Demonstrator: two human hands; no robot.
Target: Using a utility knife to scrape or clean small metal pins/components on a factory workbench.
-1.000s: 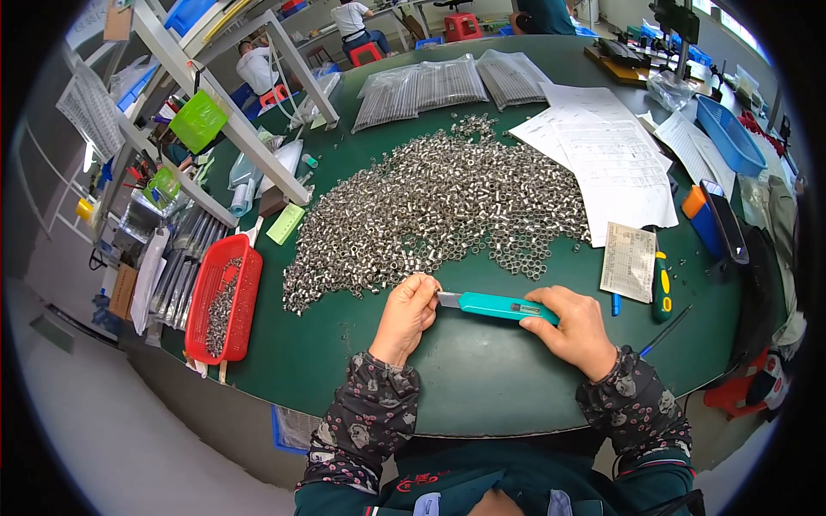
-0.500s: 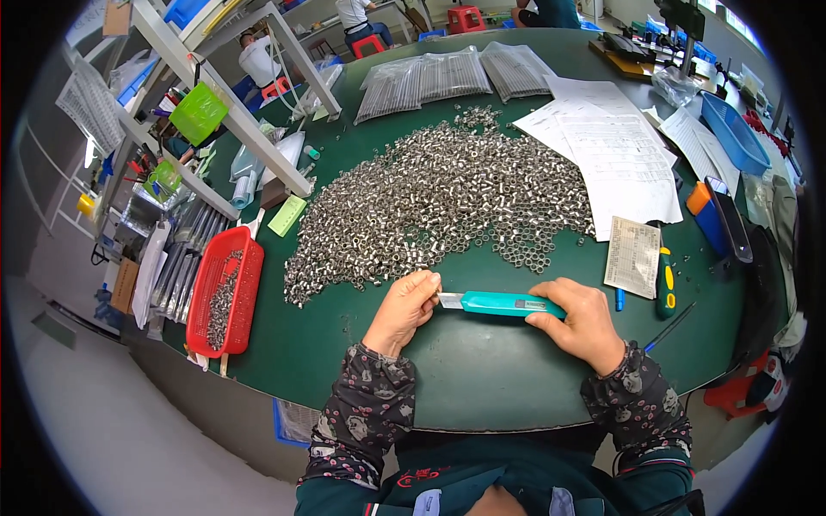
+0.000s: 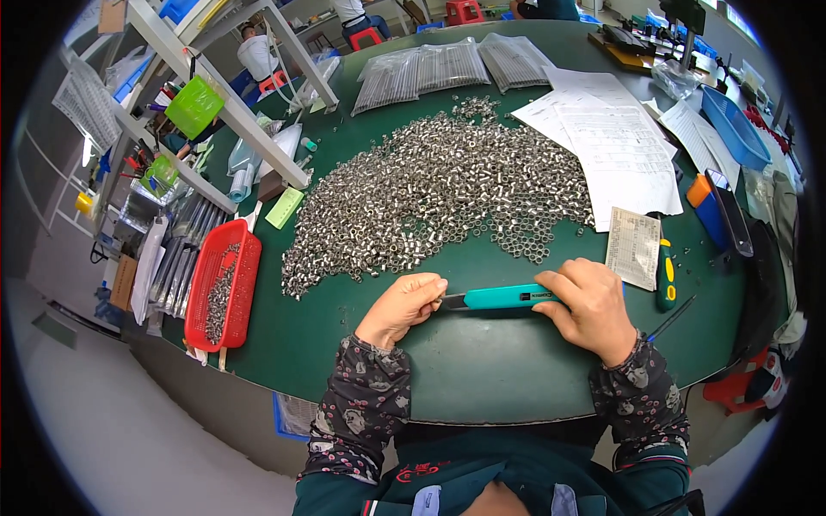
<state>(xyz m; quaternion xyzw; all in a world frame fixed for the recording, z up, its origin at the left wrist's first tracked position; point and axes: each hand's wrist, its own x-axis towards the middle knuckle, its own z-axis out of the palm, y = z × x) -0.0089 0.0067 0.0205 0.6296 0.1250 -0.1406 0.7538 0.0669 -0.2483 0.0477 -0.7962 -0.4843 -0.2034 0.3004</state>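
My right hand point(image 3: 594, 311) grips the teal handle of a utility knife point(image 3: 503, 297) level above the table, its blade point(image 3: 453, 302) pointing left. The blade's tip meets the fingertips of my left hand point(image 3: 403, 307), which is closed in a pinch. Whatever those fingers hold is too small and hidden to name. Just beyond both hands spreads a large heap of small metal rings point(image 3: 447, 185) on the green table point(image 3: 490, 378).
On the left stands a red basket point(image 3: 252, 279) with small metal parts. Bagged rods point(image 3: 452, 67) lie at the back. To the right are paper sheets point(image 3: 621, 163), a printed card point(image 3: 634, 248), a yellow-green screwdriver point(image 3: 665, 277), a phone point(image 3: 730, 219) and a blue tray point(image 3: 736, 129).
The utility knife has rolled in my right hand, so another side of its handle faces up and the blade looks darker. Both hands stay in nearly the same place.
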